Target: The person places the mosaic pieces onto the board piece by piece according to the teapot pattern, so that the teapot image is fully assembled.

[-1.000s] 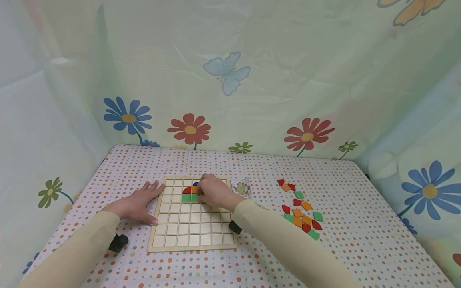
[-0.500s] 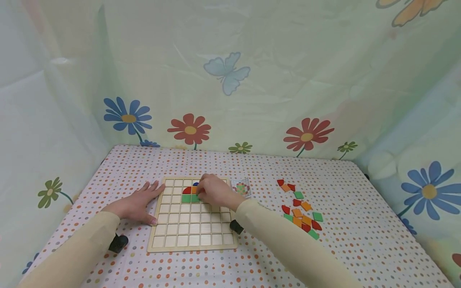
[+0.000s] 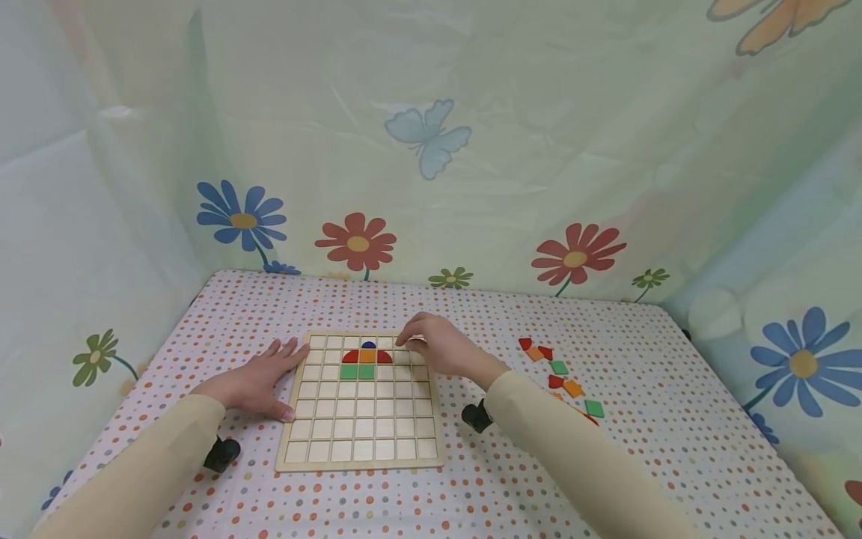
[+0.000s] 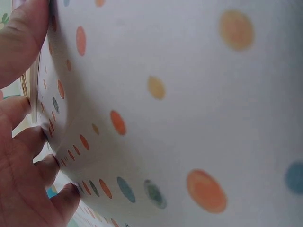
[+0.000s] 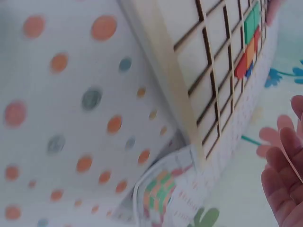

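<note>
A wooden grid board (image 3: 364,464) lies on the spotted cloth. In its upper part sit a blue piece (image 3: 368,345), an orange square (image 3: 367,356) between two red pieces (image 3: 351,357), and two green squares (image 3: 349,371) below. My left hand (image 3: 259,382) rests with spread fingers at the board's left edge; the left wrist view shows its fingers (image 4: 28,161) against the cloth. My right hand (image 3: 441,346) hovers over the board's upper right with nothing visible in it, its fingers loosely bent. In the right wrist view that hand (image 5: 286,175) is apart from the board (image 5: 165,71).
Loose red, orange and green pieces (image 3: 559,367) lie to the right of the board, some hidden behind my right sleeve (image 3: 572,449). A pattern card (image 5: 161,194) lies beside the board in the right wrist view. Patterned curtains surround the table.
My right hand has lifted off the coloured pieces and moved right, uncovering a red piece right of the orange square. It now covers the pattern card in the head view. My left hand stayed still.
</note>
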Motion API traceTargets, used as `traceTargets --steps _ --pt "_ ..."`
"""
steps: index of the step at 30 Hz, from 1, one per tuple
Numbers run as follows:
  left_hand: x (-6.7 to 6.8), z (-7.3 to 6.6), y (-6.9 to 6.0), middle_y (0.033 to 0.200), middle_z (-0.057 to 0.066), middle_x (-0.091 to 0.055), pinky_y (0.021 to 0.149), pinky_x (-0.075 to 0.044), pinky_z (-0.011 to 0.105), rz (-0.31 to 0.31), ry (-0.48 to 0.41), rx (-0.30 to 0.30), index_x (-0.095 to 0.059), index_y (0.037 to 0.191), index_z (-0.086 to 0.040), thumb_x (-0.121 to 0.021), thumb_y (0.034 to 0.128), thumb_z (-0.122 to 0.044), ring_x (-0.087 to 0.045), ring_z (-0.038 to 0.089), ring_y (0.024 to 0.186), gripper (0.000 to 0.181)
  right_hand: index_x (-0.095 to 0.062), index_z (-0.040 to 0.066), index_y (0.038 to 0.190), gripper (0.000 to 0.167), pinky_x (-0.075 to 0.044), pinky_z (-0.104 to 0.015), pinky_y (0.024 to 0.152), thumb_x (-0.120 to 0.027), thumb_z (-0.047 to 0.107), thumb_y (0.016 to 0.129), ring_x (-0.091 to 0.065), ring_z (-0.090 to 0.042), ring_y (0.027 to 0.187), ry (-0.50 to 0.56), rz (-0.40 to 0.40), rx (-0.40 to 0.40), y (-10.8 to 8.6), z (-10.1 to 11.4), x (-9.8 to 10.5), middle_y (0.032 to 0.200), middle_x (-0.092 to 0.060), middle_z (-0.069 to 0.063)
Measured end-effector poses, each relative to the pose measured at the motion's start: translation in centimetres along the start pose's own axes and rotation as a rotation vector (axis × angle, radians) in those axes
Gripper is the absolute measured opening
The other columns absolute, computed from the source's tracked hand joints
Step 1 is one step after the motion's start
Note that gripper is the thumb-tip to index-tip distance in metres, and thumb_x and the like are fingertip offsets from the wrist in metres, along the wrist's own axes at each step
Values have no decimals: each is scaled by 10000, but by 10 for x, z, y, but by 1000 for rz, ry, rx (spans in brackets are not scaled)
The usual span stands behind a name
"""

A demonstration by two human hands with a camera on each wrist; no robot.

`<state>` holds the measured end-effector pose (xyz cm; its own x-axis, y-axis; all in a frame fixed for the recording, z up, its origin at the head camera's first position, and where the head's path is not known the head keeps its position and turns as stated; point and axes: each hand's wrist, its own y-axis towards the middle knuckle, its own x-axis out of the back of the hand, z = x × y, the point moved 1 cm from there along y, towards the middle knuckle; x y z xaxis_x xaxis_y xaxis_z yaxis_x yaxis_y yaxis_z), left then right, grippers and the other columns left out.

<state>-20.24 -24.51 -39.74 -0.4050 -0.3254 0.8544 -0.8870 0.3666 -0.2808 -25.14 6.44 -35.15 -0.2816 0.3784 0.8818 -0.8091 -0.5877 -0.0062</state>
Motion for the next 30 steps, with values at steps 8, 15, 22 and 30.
traceTargets --steps 8,15,22,30 --pt "0 1 1 1669 319 -139 1197 -176 732 -1 6 5 -256 1608 -8 -917 719 -309 -66 571 1531 1148 -744 58 1153 211 -560 -457 949 -578 32 1026 -644 -319 1178 40 -78 -34 -34 -37 30 1257 -666 -121" --pt "0 2 1 1670 316 -142 1188 -186 741 -5 1 16 -259 1608 -11 -923 709 -310 -63 571 1531 1158 -747 40 1147 217 -530 -558 1019 -576 6 1019 -634 -374 1190 -3 -147 -147 -64 -72 50 1231 -676 -148" --pt "-2 3 2 1673 313 -129 1199 -167 734 8 -10 14 -251 1611 -13 -916 724 -312 -55 565 1535 1148 -736 25 1165 211 -537 -573 1013 -590 14 1013 -617 -404 1182 -33 -185 -294 -94 -108 59 1243 -664 -186" --pt "-1 1 0 1674 311 -127 1195 -173 738 9 -15 13 -252 1611 -16 -913 727 -310 -55 566 1534 1143 -717 14 1198 222 -535 -608 983 -597 42 1013 -581 -462 1192 -58 -181 -418 -128 -154 63 1286 -635 -252"
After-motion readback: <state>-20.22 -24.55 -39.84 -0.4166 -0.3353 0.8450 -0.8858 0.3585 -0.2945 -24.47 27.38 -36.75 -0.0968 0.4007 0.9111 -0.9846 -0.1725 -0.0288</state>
